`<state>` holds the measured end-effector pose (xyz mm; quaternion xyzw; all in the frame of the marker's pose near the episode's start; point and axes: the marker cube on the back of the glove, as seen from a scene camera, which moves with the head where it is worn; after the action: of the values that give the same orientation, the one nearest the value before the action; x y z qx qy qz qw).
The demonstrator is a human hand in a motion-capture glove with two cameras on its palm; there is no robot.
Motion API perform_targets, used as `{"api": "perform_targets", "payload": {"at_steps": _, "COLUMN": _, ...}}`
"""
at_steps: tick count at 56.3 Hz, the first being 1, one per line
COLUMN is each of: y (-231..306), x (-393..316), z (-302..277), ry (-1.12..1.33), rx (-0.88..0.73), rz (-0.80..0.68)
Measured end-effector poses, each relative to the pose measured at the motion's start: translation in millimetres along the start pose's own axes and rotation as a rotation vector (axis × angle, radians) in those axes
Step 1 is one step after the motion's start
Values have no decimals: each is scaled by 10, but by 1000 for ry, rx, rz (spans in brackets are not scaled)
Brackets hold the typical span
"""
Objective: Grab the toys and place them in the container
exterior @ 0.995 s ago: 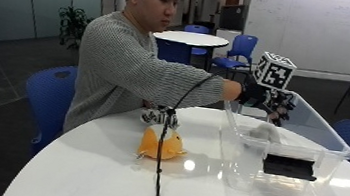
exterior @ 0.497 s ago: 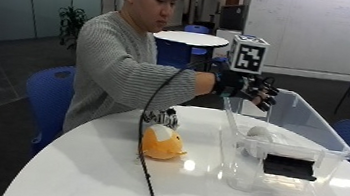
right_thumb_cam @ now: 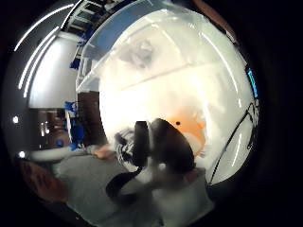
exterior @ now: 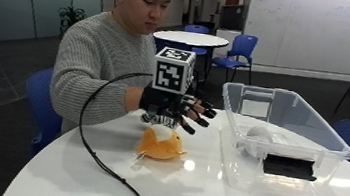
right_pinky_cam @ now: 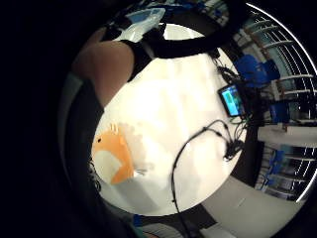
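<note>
Right hand (exterior: 175,107) hovers above the orange plush toy (exterior: 159,144), grip apart, fingers spread and relaxed, holding nothing. Toy sits on the white tabletop (exterior: 84,177) just beside the clear plastic container (exterior: 330,142), on the person's side.

Step in hand, as I judge it: reach down and take the orange toy. To do it well: drop the hand straight down onto the toy's rounded top, wrap fingers round the body rather than pinch an edge, since it's soft and will squash. Mind the black cable (exterior: 97,156) curving across the tabletop near the toy; don't snag it on the lift. Then raise high enough to pass the container wall before moving across and letting go inside.

Toy look: small, round-ish, orange w/ a white patch, a dark dot like an eye in the little-finger-side palm view (right_pinky_cam: 113,158). Small striped thing right behind it, can't tell what. Container already has a pale grey-white toy (exterior: 261,136) and a flat black object (exterior: 290,167) inside.
</note>
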<state>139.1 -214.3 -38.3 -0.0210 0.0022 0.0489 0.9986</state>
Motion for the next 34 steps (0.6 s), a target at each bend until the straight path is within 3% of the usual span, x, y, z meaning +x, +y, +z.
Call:
{"api": "perform_targets", "payload": {"at_steps": 15, "y": 729, "x": -438, "z": 697, "ry": 69, "rx": -84, "rz": -125}}
{"api": "perform_targets", "payload": {"at_steps": 34, "y": 690, "x": -312, "z": 1236, "ry": 107, "rx": -148, "rz": -60}}
